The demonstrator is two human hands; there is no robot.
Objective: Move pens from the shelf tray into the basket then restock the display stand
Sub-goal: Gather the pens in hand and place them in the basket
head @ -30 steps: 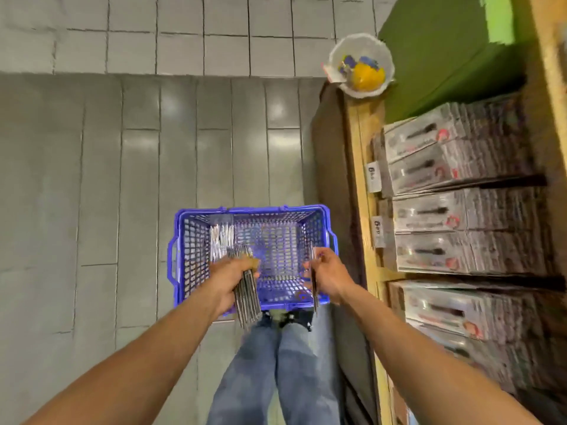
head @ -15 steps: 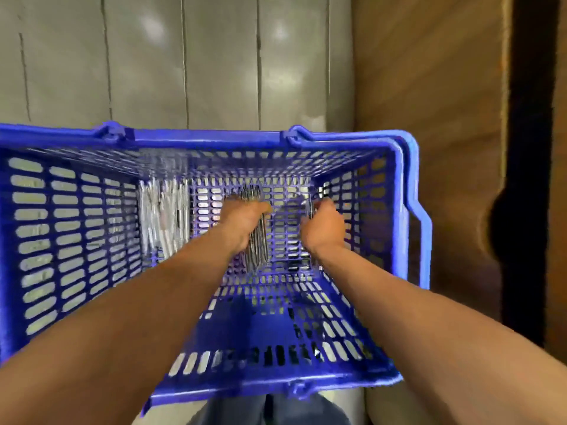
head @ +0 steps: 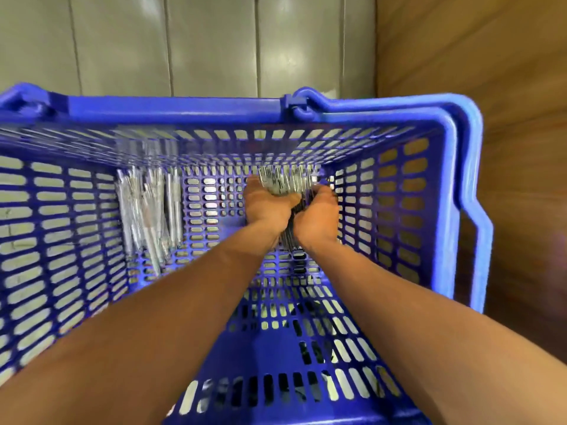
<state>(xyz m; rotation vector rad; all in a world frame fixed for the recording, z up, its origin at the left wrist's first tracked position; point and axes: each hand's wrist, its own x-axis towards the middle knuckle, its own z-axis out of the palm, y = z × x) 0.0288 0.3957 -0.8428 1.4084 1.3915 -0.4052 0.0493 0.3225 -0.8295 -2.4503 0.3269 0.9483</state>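
Observation:
A blue slotted plastic basket [head: 184, 108] fills the view from above. Deep inside it, near the far right of its floor, my left hand [head: 265, 207] and my right hand [head: 317, 214] are pressed together, both gripping one bundle of wrapped pens [head: 283, 180]. The clear-wrapped tops stick out above my fingers and the dark barrels show between my wrists. A separate pile of wrapped pens [head: 147, 210] lies on the basket floor at the left. The shelf tray and display stand are out of view.
The basket stands on a grey tiled floor [head: 214, 44]. A brown wooden shelf side [head: 506, 72] rises just right of the basket, close to its folded handle [head: 478, 210].
My head and arms have dropped from above the basket down into it. My two hands, apart earlier, have come together around one bundle at the far right of the floor.

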